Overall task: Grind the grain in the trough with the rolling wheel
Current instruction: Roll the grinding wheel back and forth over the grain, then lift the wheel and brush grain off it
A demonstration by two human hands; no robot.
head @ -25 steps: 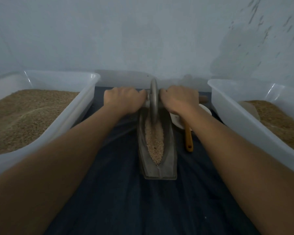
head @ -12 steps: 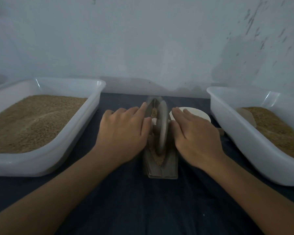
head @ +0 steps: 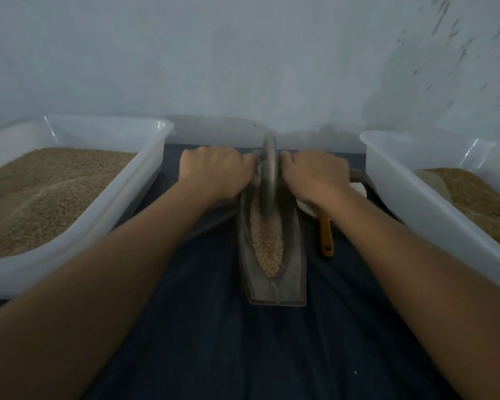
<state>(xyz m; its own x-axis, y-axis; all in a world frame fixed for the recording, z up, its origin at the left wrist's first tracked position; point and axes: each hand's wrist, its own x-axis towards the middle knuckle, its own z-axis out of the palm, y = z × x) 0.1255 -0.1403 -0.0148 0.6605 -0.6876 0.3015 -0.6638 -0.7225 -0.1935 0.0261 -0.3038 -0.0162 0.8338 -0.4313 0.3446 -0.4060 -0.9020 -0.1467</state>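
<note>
Grinding stroke, wheel at the far end of its travel. The grey metal disc-shaped rolling wheel (head: 268, 176) stands upright on edge in the long, boat-shaped grey metal trough (head: 274, 255), which lies lengthwise on the dark blue cloth (head: 243, 356). The left hand (head: 217, 174) and right hand (head: 315, 177) each curl their fingers round the wheel's axle handle, one on either side (a symmetric grip, judged to keep the disc vertical and centred in the groove). Pale brown grain (head: 267, 243) fills the near half of the channel, exposed for the return pass. Two white plastic tubs of grain, left (head: 145, 174) and right (head: 393, 183), flank the trough within reach. An orange-handled tool (head: 326, 235) lies just right of it.
</note>
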